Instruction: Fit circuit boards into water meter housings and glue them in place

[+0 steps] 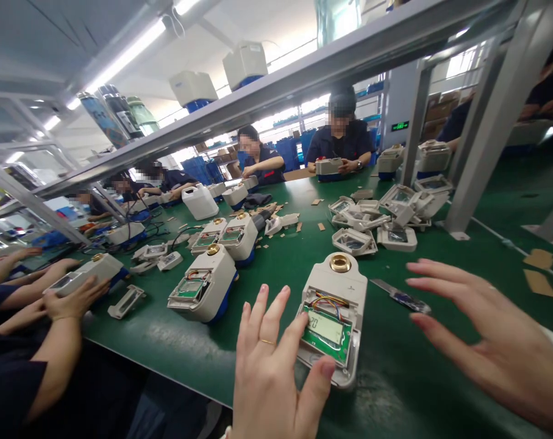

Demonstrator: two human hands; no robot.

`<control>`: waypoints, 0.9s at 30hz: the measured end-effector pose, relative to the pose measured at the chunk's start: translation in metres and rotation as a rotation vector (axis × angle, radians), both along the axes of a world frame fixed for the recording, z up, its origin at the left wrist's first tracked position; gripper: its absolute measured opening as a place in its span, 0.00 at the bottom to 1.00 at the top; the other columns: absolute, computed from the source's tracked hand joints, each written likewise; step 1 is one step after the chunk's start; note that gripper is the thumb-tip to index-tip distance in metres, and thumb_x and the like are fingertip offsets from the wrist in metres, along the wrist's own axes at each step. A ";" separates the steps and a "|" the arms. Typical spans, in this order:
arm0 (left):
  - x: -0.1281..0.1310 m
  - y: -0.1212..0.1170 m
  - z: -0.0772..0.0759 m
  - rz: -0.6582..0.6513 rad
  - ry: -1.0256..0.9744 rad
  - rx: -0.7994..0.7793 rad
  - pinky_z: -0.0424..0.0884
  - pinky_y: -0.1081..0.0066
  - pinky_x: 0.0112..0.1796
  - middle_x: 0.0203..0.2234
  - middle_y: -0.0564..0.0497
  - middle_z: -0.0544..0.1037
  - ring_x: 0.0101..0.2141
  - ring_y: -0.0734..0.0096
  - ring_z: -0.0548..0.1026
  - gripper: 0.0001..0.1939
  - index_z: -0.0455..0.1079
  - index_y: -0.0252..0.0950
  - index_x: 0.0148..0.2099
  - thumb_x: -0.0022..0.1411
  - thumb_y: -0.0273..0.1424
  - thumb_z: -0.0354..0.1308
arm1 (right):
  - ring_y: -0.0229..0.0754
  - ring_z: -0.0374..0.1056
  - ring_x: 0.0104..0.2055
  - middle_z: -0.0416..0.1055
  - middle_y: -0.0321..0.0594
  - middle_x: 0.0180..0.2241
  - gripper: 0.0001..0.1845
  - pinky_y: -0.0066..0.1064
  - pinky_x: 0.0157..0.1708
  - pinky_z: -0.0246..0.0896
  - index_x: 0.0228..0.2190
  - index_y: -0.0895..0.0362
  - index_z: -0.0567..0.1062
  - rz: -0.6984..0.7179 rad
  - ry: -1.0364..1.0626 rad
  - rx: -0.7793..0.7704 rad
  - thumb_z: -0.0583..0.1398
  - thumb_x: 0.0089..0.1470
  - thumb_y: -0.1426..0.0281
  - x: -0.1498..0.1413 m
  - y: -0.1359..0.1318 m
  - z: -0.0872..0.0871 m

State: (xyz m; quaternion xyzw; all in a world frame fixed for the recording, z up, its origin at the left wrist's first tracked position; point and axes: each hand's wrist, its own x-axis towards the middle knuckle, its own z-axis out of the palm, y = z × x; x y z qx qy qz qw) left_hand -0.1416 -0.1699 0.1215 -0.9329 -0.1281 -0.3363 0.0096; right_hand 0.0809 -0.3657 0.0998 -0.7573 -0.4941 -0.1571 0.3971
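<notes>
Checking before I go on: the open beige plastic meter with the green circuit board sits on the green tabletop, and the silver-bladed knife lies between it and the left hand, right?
Not quite: the head view shows the silver-bladed knife between the open beige plastic meter and the right hand, on the green tabletop.

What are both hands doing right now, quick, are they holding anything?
Left hand: open, holding nothing, fingers spread at the edge of the device with a screen.
Right hand: open, holding nothing, near the knife.
</notes>
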 end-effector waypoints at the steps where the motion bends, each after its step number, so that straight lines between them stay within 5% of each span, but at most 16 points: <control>1: 0.002 -0.001 0.002 0.016 -0.001 0.039 0.57 0.41 0.56 0.61 0.40 0.66 0.63 0.40 0.58 0.23 0.73 0.37 0.53 0.63 0.45 0.53 | 0.57 0.60 0.59 0.65 0.43 0.58 0.19 0.54 0.57 0.60 0.52 0.47 0.68 0.084 -0.040 -0.029 0.58 0.60 0.59 -0.004 0.018 0.007; 4: 0.009 -0.005 0.005 0.039 -0.005 0.079 0.58 0.40 0.55 0.58 0.38 0.70 0.60 0.37 0.62 0.22 0.74 0.35 0.50 0.61 0.45 0.56 | 0.53 0.51 0.66 0.56 0.45 0.64 0.22 0.54 0.63 0.51 0.59 0.51 0.60 0.254 0.001 -0.074 0.50 0.64 0.64 -0.006 0.060 0.015; 7: 0.012 -0.006 0.007 0.025 0.010 0.109 0.57 0.40 0.56 0.56 0.38 0.72 0.59 0.38 0.63 0.21 0.75 0.35 0.48 0.60 0.44 0.57 | 0.50 0.44 0.69 0.49 0.46 0.67 0.26 0.54 0.65 0.44 0.63 0.54 0.54 0.340 0.132 -0.109 0.46 0.66 0.63 0.005 0.079 0.006; 11: 0.010 -0.003 0.016 -0.043 0.033 0.250 0.48 0.50 0.63 0.55 0.41 0.74 0.60 0.43 0.63 0.21 0.75 0.33 0.47 0.59 0.44 0.58 | 0.47 0.41 0.69 0.43 0.43 0.69 0.30 0.50 0.66 0.42 0.66 0.52 0.46 0.415 0.208 -0.151 0.44 0.67 0.59 0.014 0.080 -0.010; 17: 0.005 0.003 0.031 -0.247 0.088 0.434 0.45 0.57 0.65 0.49 0.49 0.79 0.56 0.49 0.69 0.17 0.78 0.35 0.41 0.57 0.43 0.60 | 0.46 0.38 0.70 0.40 0.40 0.69 0.30 0.48 0.67 0.36 0.66 0.50 0.45 0.457 0.265 -0.156 0.45 0.67 0.57 0.014 0.078 -0.010; 27: -0.004 0.024 0.027 -0.331 0.220 0.198 0.54 0.48 0.63 0.55 0.52 0.74 0.66 0.52 0.55 0.14 0.76 0.47 0.48 0.62 0.40 0.57 | 0.47 0.36 0.70 0.40 0.40 0.70 0.30 0.49 0.67 0.34 0.67 0.50 0.44 0.477 0.280 -0.123 0.45 0.68 0.58 0.012 0.078 -0.015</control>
